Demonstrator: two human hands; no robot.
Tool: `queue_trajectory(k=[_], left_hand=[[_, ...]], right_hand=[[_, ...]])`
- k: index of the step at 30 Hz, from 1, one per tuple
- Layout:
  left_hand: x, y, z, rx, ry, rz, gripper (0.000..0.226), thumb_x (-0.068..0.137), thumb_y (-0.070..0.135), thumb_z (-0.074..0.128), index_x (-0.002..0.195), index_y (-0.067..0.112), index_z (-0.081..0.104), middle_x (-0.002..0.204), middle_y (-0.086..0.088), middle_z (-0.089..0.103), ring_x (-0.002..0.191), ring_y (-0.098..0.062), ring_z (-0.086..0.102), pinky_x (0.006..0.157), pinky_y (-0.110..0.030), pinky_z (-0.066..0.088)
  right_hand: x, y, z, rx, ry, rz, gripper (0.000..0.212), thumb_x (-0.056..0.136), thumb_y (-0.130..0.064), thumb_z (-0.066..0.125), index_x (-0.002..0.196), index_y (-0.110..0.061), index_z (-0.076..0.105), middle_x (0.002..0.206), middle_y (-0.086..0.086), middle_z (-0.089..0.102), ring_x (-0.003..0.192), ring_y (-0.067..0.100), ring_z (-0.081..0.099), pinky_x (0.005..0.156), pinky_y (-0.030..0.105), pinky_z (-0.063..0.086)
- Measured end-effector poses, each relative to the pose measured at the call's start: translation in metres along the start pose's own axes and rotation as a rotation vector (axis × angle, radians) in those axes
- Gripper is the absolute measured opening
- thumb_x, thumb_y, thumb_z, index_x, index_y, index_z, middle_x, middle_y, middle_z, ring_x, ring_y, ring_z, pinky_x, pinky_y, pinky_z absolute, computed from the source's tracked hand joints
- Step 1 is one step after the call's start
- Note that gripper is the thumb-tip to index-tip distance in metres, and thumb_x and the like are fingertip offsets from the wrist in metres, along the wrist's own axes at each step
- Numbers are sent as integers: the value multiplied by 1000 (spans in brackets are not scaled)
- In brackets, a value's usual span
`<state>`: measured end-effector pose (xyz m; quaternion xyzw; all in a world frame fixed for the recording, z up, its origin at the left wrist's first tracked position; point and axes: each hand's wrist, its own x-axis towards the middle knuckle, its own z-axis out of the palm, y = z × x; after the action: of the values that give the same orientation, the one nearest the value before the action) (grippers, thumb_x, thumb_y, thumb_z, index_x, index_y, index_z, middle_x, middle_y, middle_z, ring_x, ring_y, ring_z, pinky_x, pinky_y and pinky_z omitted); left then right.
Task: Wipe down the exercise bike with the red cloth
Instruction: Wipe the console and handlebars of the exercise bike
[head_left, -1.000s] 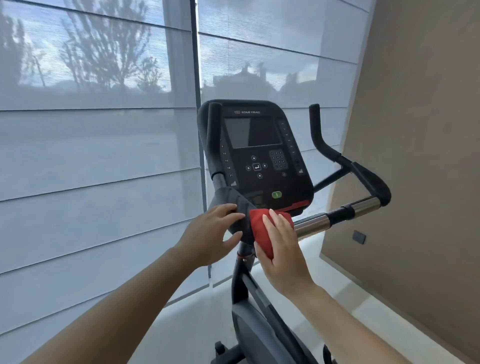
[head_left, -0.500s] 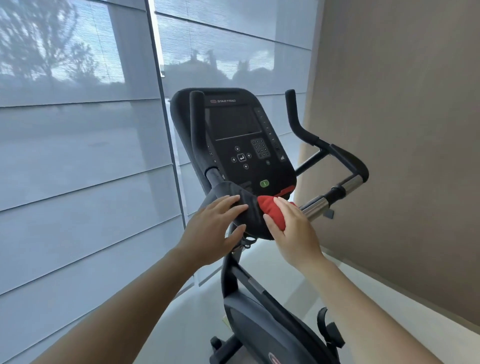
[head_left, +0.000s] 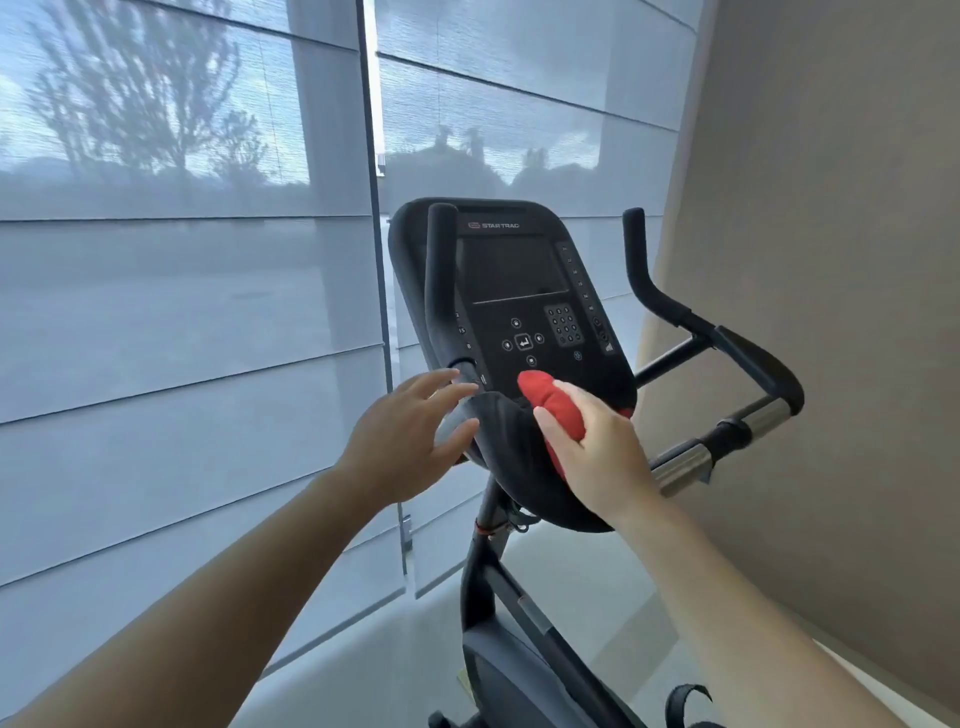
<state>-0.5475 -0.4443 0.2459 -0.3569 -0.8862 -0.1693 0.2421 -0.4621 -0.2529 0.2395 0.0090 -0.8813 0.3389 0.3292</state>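
Observation:
The black exercise bike stands in front of me, its console (head_left: 519, 291) tilted up with a dark screen and buttons. My right hand (head_left: 592, 457) holds the bunched red cloth (head_left: 550, 402) against the console's lower edge, just above the black shelf below it. My left hand (head_left: 410, 436) hovers with fingers spread beside the left handlebar (head_left: 441, 280), near its base and the shelf's left end. The right handlebar (head_left: 727, 353) with its chrome grip (head_left: 763, 415) stretches off to the right.
A large window with translucent blinds (head_left: 182, 312) fills the left and back. A beige wall (head_left: 831, 260) stands close on the right of the bike. The bike's frame and post (head_left: 483, 571) run down to the pale floor (head_left: 389, 649).
My right hand has slid the red cloth up from the shelf's front onto the console's lower edge. My left hand has lifted off the shelf and spread its fingers. The view has shifted.

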Motion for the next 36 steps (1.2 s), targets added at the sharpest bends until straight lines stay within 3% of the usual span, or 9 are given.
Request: queue_trajectory(k=[2,4,8,13,22,24,26,30,36], left_hand=[[0,-5,1,-7,-13,-13,44,95,46,42,137,35,44,147,9,40,133,-13,39,100,-35,41],[1,-11,5,12,-44,10,45,95,47,41,139,35,42,148,9,38,133,-13,38,100,-33,40],[15,-28,7,16,-37,32,48,94,49,40,140,35,40,149,11,36,134,-11,36,100,-32,40],[44,-67,-4,-6,34,99,47,94,48,41,139,35,41,148,10,37,133,-14,39,100,-35,42],[133,-163,-17,-65,88,267,50,93,50,43,140,32,41,149,7,38,134,-16,39,101,-36,41],[153,-183,-17,-76,93,301,51,93,50,42,141,32,40,149,7,38,134,-15,39,101,-35,41],[173,-202,-14,-81,95,332,52,93,51,42,142,32,38,150,7,36,135,-15,37,102,-35,40],[200,-222,4,-109,75,416,53,93,51,43,142,32,37,150,8,36,136,-14,34,104,-33,37],[219,-229,34,-140,34,526,53,93,48,44,142,29,39,150,7,35,138,-13,32,107,-31,34]], right_hand=[[-2,7,13,-155,-115,-25,47,91,-42,51,132,-17,49,131,-3,56,122,15,49,96,21,36],[4,9,19,-182,-120,3,51,91,-46,48,134,-19,47,134,-5,53,125,15,46,95,22,33],[38,-4,29,-2,-64,132,30,92,-42,49,111,-25,64,100,-15,66,97,9,60,76,14,39],[79,-21,39,6,106,133,29,92,-40,50,110,-23,65,95,-10,66,81,2,53,59,-6,33],[169,-65,88,-49,442,110,32,93,-40,48,114,-19,62,98,-9,65,95,11,60,80,16,41],[189,-75,102,-73,505,102,38,93,-41,48,122,-17,57,110,-2,66,106,17,60,92,25,45],[204,-80,121,-168,475,117,53,93,-44,46,137,-16,43,130,5,57,120,20,52,103,26,38],[202,-71,156,-389,356,125,73,94,-43,43,149,-15,5,158,2,13,142,15,18,102,9,7],[192,-67,165,-489,321,154,74,95,-42,42,149,-17,-1,159,-2,2,144,8,5,107,12,5]])
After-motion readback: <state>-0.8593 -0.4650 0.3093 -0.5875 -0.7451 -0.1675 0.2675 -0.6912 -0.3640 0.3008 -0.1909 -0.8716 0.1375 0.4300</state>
